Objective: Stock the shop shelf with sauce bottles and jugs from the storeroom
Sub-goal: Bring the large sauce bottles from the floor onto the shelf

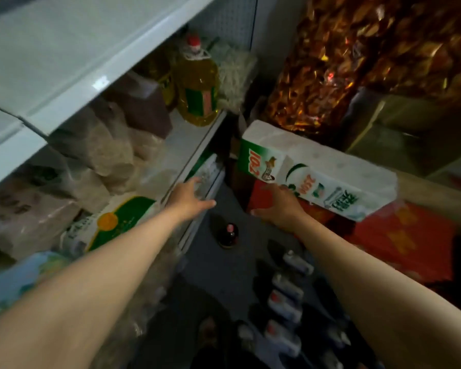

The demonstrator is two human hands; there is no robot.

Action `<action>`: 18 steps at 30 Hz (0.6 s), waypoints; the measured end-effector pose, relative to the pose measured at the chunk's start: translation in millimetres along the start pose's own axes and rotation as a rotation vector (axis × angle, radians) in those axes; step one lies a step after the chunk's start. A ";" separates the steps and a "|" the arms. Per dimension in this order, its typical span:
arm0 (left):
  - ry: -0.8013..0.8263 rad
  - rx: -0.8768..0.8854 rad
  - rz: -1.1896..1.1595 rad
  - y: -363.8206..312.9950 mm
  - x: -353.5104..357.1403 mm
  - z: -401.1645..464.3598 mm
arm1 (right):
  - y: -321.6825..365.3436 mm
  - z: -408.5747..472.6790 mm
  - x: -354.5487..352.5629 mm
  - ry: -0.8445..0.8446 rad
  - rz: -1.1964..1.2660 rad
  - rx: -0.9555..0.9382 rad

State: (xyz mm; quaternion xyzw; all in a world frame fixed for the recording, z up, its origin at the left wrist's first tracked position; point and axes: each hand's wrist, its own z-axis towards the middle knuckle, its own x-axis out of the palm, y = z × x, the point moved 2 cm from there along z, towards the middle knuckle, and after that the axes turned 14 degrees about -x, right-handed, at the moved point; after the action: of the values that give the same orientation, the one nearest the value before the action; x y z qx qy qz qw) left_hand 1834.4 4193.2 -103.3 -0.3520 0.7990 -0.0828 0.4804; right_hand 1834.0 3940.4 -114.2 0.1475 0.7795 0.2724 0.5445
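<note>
On the left, the white shelf [194,139] carried sacks of grain and a green-and-white rice bag [117,222], with a yellow oil jug [197,94] standing upright at the far end, red cap up, its long axis vertical. It seemed to be parked there so the label faced the aisle. The left hand [189,195] reached past the shelf edge with fingers spread and relaxed, gripping nothing, its fingertips near a white pack tucked under the shelf; whether they touched it could not be told through the blur. Between the two arms a dark sauce bottle [228,234] stood upright on the floor, red cap pointing at the camera, apart from both hands. Nearer, more dark bottles [285,304] with white labels stood in a cluster on the floor, probably staged for shelving. The right hand [277,209] lay against a red carton [399,235], fingers extended and holding nothing, just beneath a white tissue pack [317,171] that lay tilted across the carton, likely to steady or shift the stack and clear room
</note>
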 end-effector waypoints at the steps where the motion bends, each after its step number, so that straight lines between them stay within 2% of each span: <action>1: 0.035 -0.003 0.013 7.3 16.3 10.0 | -18.1 6.8 17.6 0.029 0.008 0.023; 8: 0.224 -0.112 0.021 79.6 136.7 95.5 | -129.5 42.7 145.5 0.199 0.135 0.166; 14: 0.306 -0.276 -0.199 152.2 252.9 187.1 | -225.9 75.9 277.9 0.078 0.319 0.353; 18: 0.317 -0.305 -0.219 198.4 321.0 234.6 | -282.7 97.8 361.9 0.042 0.419 0.422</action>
State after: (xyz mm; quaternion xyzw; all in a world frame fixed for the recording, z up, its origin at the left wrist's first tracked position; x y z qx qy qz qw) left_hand 1839.1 4181.9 -547.5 -0.4876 0.8247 -0.0669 0.2785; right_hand 1812.2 3928.4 -583.0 0.4095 0.7826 0.2139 0.4173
